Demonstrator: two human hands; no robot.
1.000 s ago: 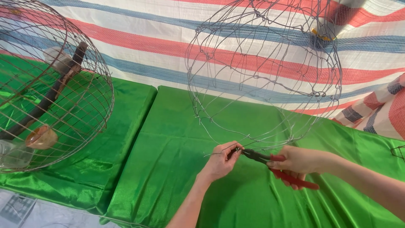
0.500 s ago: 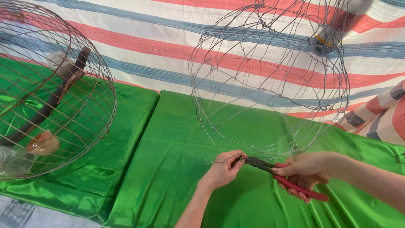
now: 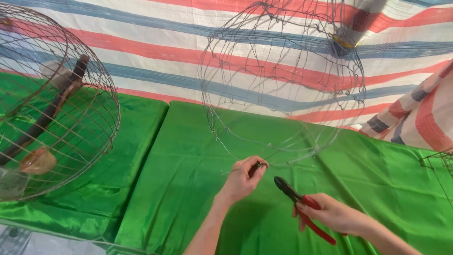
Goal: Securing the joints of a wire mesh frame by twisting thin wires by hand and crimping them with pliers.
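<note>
A round wire cage frame (image 3: pixel 283 80) stands on a table covered in green cloth (image 3: pixel 188 189), its lower ring near the middle. My left hand (image 3: pixel 243 178) pinches a thin wire at the frame's bottom ring between thumb and fingers. My right hand (image 3: pixel 337 216) holds red-handled pliers (image 3: pixel 302 208) a little to the right and below, with the black jaws pointing up-left, apart from the wire.
A finished domed wire cage (image 3: pixel 56 104) with a dark wooden perch and small cups stands at the left on a second green table. A striped red, white and blue tarp (image 3: pixel 165 42) hangs behind. Another wire piece (image 3: pixel 439 163) shows at the right edge.
My right hand has pulled the pliers back from the wire, down and to the right. My left hand keeps its pinch on the wire. The view has shifted slightly.
</note>
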